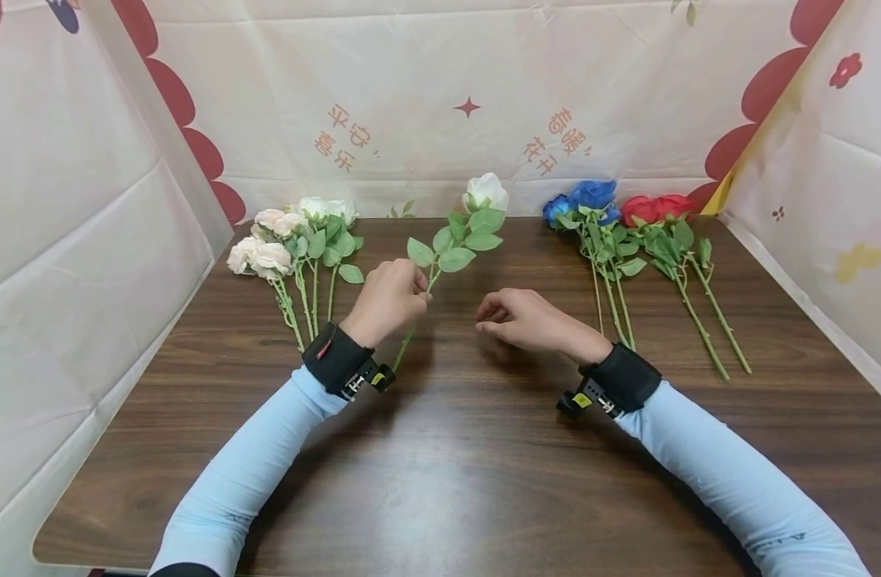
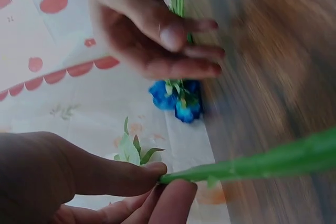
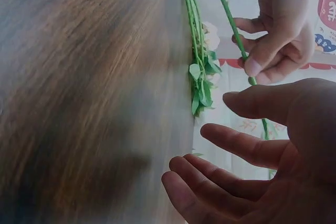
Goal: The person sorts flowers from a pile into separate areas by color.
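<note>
Left hand (image 2: 100, 177) lower left, pinches green stem (image 2: 252, 165) running to right edge; right hand (image 2: 147, 27) upper centre, fingers loosely bent; blue flowers (image 2: 187, 112) mid-frame; wood tabletop (image 2: 278, 72) at right

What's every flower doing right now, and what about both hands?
Left hand, pinching a stem
Right hand, holding nothing, fingers loosely bent
White rose, held by its stem, tilted
Pink flowers, lying on the table
White bunch, lying beside the pink
Blue roses, lying down
Red roses, lying down
</note>
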Action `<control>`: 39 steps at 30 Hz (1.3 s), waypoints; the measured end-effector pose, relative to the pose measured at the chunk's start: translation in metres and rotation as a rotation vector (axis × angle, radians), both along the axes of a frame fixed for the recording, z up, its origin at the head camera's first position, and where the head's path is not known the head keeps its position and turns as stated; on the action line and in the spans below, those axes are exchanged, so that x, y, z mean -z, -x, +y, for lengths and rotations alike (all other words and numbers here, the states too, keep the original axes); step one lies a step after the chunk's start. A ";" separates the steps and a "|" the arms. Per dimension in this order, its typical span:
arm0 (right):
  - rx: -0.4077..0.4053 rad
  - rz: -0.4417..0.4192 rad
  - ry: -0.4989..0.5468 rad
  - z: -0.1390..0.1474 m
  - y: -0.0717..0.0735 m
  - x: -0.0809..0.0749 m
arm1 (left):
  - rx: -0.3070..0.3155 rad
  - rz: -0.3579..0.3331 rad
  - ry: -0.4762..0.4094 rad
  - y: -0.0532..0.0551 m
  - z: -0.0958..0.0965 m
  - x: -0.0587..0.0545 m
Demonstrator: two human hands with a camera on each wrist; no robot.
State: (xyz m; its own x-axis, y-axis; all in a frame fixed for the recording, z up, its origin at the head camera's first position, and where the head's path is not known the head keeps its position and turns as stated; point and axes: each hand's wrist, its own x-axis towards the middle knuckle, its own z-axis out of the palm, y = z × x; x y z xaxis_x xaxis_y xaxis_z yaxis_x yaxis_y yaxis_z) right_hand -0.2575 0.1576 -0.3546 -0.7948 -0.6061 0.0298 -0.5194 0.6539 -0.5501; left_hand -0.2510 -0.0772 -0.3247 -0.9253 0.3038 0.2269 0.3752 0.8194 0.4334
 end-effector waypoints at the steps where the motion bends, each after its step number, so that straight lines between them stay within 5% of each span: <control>1: -0.007 -0.024 0.025 0.000 0.000 0.000 | 0.007 -0.010 -0.007 -0.002 0.002 -0.001; 8: -0.046 -0.355 0.328 -0.005 -0.004 -0.004 | 0.059 -0.036 -0.028 -0.013 0.014 -0.006; 14: -0.047 -0.482 0.466 -0.010 -0.005 -0.003 | 0.122 -0.023 -0.054 -0.026 0.022 -0.011; 26: 0.003 -0.426 0.623 -0.016 -0.011 -0.008 | 0.158 -0.019 -0.067 -0.036 0.031 -0.012; 39: 0.062 -0.537 0.763 -0.014 -0.015 -0.011 | 0.175 -0.089 -0.128 -0.035 0.034 -0.010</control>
